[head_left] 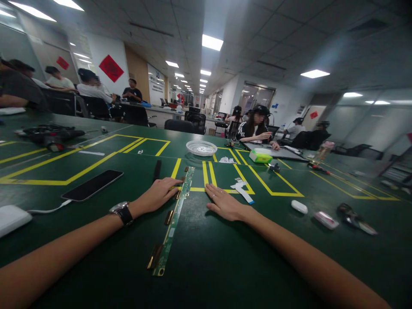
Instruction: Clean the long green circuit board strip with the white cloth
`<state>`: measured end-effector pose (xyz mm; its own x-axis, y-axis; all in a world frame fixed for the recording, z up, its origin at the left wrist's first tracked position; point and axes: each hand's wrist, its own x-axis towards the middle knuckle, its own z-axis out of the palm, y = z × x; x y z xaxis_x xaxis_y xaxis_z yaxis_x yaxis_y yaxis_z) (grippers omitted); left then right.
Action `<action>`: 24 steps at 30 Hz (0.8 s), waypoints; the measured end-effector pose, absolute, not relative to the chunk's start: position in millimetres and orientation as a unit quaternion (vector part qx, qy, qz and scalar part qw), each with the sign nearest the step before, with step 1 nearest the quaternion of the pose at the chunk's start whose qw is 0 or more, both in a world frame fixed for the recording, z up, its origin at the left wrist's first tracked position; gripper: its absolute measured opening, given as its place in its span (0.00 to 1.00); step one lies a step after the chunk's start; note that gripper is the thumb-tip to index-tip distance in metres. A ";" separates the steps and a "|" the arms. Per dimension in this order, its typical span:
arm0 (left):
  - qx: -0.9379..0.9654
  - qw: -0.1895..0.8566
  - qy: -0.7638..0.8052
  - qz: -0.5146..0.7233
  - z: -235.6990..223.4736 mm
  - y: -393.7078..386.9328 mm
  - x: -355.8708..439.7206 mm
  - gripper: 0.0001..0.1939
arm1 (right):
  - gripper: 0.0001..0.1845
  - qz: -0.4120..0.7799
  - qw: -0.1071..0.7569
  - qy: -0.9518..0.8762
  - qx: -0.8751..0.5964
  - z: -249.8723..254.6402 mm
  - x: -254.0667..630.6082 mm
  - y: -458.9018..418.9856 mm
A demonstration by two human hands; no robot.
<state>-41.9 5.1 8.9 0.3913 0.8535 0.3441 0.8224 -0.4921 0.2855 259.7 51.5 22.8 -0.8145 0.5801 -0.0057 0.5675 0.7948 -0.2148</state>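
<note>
A long, narrow green circuit board (173, 229) lies lengthwise on the green table between my forearms, with several brownish flex tabs along its left edge. My left hand (160, 194), a watch (122, 211) on its wrist, rests flat with outstretched fingertips at the board's far left edge; I cannot tell whether they press on it. To the right of the board, my right hand (227, 202) lies palm down on the table with fingers extended, apart from the board. White flat ribbon cables (242, 190) with a blue end lie just beyond it. A black strip (157, 170) is behind my left hand.
At left are a phone (92, 185) on a cable and a white block (13, 219). A white basket (201, 148) stands ahead, a tissue pack (260, 156) to its right. Right of my arm lie a white case (299, 207) and keys (355, 219). Other people sit farther back.
</note>
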 end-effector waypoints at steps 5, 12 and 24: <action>0.835 0.046 0.499 0.227 5.5 6.0 -44.5 0.22 | 0.43 0.123 0.003 -0.941 -0.314 36.3 305.1 5.8; 0.833 0.050 0.504 0.223 4.3 6.4 -45.4 0.24 | 0.41 0.153 -0.010 -0.934 -0.322 47.0 356.8 -33.6; 0.832 0.046 0.511 0.210 4.0 7.2 -43.9 0.25 | 0.34 0.181 -0.012 -0.925 -0.333 61.9 414.4 -60.0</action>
